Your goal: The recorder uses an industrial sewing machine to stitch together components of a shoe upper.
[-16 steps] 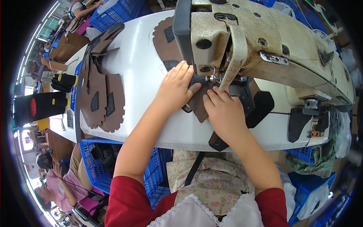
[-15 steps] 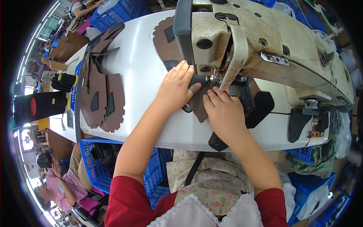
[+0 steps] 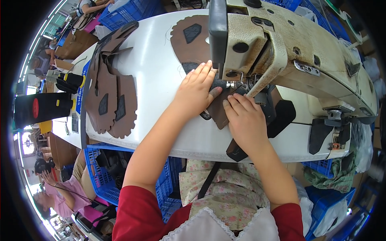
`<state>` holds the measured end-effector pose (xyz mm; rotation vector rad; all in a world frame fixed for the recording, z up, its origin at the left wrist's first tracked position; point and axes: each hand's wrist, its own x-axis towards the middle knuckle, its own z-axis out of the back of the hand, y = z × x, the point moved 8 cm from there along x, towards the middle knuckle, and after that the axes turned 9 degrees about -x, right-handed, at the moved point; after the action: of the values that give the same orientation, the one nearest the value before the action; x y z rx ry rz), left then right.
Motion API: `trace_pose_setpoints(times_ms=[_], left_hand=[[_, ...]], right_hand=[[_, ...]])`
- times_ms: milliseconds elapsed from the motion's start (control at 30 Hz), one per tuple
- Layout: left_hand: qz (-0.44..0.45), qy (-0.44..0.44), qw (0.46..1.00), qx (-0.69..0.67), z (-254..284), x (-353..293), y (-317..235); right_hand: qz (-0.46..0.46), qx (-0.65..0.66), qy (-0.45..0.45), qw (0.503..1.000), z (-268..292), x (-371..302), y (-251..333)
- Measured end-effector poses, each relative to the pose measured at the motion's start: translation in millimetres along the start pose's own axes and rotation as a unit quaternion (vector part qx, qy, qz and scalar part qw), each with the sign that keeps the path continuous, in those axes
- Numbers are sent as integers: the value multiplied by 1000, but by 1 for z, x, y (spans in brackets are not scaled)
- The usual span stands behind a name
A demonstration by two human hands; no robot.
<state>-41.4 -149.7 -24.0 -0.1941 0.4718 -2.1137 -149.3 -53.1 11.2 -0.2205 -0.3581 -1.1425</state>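
A brown leather-like panel [image 3: 220, 115] with black patches lies under the needle area of a worn cream sewing machine [image 3: 289, 44]. My left hand [image 3: 196, 90] rests flat on its left part, fingers stretched forward and thumb spread toward the needle. On the right part of the panel lies my right hand [image 3: 246, 118], fingers extended just below the presser foot [image 3: 232, 84]. The panel's scalloped far end [image 3: 192, 36] reaches past my left hand. Black pieces [image 3: 283, 118] lie right of my right hand. The stitching point is partly hidden by the machine head and my fingers.
Several brown scalloped panels [image 3: 105, 96] are stacked on the left of the white table [image 3: 155, 52]. Blue crates [image 3: 98, 172] stand below the table edge. Black thread cones [image 3: 42, 110] are at the far left. A seated person [image 3: 66, 195] in pink is at lower left.
The machine and table appear shifted slightly right in view. Both hands stay on the panel, with little change in their pose.
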Motion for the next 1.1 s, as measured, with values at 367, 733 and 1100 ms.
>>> trace_pose_setpoints(times_ms=[367,733,1100], left_hand=[[-6,11,1000,13,1,18,8],[-30,10,999,4,4,26,6],[-11,-60,997,38,11,4,-7]], right_hand=[[-4,-9,-14,1000,0,9,-1],[-34,-8,7,999,-10,11,-6],[-57,93,54,993,-3,6,-17]])
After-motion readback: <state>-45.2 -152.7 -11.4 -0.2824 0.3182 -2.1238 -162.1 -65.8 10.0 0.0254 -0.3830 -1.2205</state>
